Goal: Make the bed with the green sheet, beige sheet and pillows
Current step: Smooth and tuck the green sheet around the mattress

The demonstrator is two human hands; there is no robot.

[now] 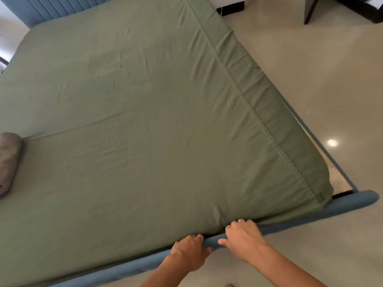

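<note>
1. Tucking is the step in hand, by my reading: the left hand and the right hand sit side by side at the near edge of the bed, fingers curled down into the gap between the mattress and the blue bed frame. The fingertips are hidden in that gap, so I cannot tell whether they pinch cloth or only push it in.
2. The green sheet already covers the whole mattress, with a stitched band running along its right side and shallow creases across the middle.
3. Pulling too hard here could drag the sheet toward the near edge and loosen the far corners by the blue headboard; those corners are too far off to judge.
4. The near right corner looks bunched where it meets the frame; tucking past it without folding it could leave a lump.
5. Fingers wedged under the mattress could get nipped between it and the frame if the mattress settles.
6. A grey-brown bundle lies on the sheet at the left edge, possibly a pillow or the beige sheet; its weight could hold a long crease running from it across the bed.
7. No spread-out beige sheet is in view.
</note>
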